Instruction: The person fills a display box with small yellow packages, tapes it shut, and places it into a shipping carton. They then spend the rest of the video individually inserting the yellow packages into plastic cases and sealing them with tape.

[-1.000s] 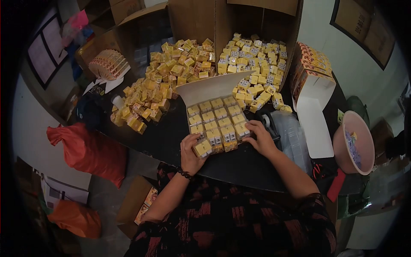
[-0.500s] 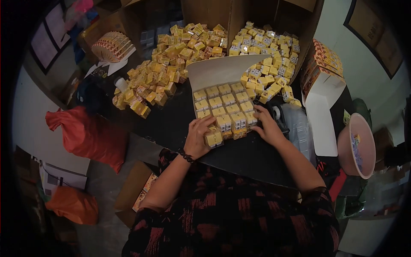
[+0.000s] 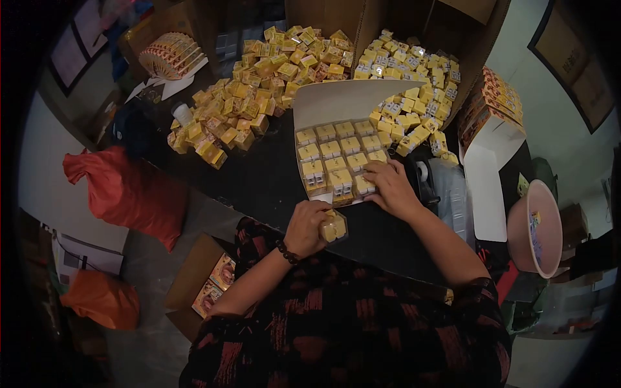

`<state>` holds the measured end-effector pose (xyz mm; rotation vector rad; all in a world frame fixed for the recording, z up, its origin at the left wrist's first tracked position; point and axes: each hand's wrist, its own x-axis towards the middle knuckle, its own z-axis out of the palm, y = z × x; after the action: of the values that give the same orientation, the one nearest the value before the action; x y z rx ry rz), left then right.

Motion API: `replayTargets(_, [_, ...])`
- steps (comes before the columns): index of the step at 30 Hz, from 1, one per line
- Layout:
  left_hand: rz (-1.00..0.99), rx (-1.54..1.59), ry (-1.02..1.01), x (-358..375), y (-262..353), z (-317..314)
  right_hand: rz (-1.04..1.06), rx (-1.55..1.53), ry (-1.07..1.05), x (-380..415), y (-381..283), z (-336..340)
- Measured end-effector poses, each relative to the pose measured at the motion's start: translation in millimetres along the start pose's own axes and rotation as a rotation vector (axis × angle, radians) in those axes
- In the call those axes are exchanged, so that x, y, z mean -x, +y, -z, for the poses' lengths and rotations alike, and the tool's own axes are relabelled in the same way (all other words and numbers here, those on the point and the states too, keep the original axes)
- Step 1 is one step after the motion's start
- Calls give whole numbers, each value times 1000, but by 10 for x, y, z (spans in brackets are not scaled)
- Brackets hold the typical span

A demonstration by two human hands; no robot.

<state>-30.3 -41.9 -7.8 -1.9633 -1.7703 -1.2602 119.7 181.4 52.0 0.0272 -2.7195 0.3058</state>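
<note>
In front of me on the black table sits a display box [image 3: 349,105] with its white lid raised. Rows of small yellow boxes [image 3: 332,150] in clear plastic fill it. My left hand [image 3: 306,226] pinches a single small yellow box [image 3: 334,227] just off the display box's front edge. At the front right corner, my right hand [image 3: 396,189] is bent round the display box, fingers over the small boxes there and thumb at the front edge. What lies under those fingers is hidden.
Behind are two heaps of small yellow boxes [image 3: 259,97], partly inside cardboard. Folded display boxes [image 3: 171,57] stand at the left, more cartons [image 3: 495,107] at the right. A tape dispenser [image 3: 424,178], pink basin [image 3: 535,226], red bag [image 3: 129,194] and open carton [image 3: 187,284] surround me.
My left hand has drawn toward me and down, carrying one small box away from the display box's front. My right hand has shifted slightly left over the front corner. The camera view has shifted a little.
</note>
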Motion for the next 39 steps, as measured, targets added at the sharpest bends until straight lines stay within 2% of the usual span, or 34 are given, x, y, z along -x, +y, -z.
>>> replayTargets(3, [33, 19, -41, 23, 76, -58, -8, 111, -41, -64, -140, 71])
replayTargets(5, [58, 21, -49, 45, 66, -49, -29, 74, 98, -182, -342, 189])
replayTargets(8, [108, 13, -83, 24, 100, -13, -54, -51, 127, -360, -479, -26])
replayTargets(9, [130, -2, -109, 15, 108, 17, -50, -54, 125, -367, -452, -55])
replayTargets(11, [146, -11, -128, 30, 88, 64, 5, 14, -64, -394, -370, -105])
replayTargets(18, [373, 47, -236, 27, 114, 187, 44, 172, -15, -287, -478, -164])
replayTargets(20, [380, 71, -223, 24, 145, 194, 145, -198, 57, -295, -646, 46])
replayTargets(21, [394, 96, -210, 29, 166, 192, 147, -198, 52, -276, -755, 77])
replayTargets(23, [345, 105, -212, 7, 181, 215, 105, -333, -168, -212, -985, 61])
replayTargets(25, [290, 109, -212, -68, 171, 296, 131, -326, -168, -145, -900, -22])
replayTargets(27, [255, 195, -135, -159, 107, 446, -42, -513, -60, -122, -849, 43])
replayTargets(28, [256, 192, -133, -188, 24, 475, -39, -514, -61, -115, -832, 81])
replayTargets(30, [326, 42, -55, -237, -182, 486, -305, -638, 151, -91, -790, 148])
replayTargets(31, [283, -6, -91, -279, -282, 465, -318, -792, 236, -90, -710, 112])
replayTargets(32, [282, -11, -86, -298, -303, 431, -311, -791, 236, -83, -665, 83])
replayTargets(34, [316, -247, -137, -386, -310, 365, -383, -988, 374, -68, -601, 59])
replayTargets(35, [317, -245, -135, -385, -331, 348, -383, -987, 372, -46, -597, 58])
replayTargets(37, [273, -314, -107, -357, -376, 318, -407, -762, 276, -2, -597, 43])
replayTargets(39, [260, -229, -97, -277, -373, 339, -424, -794, 321, 24, -554, -28])
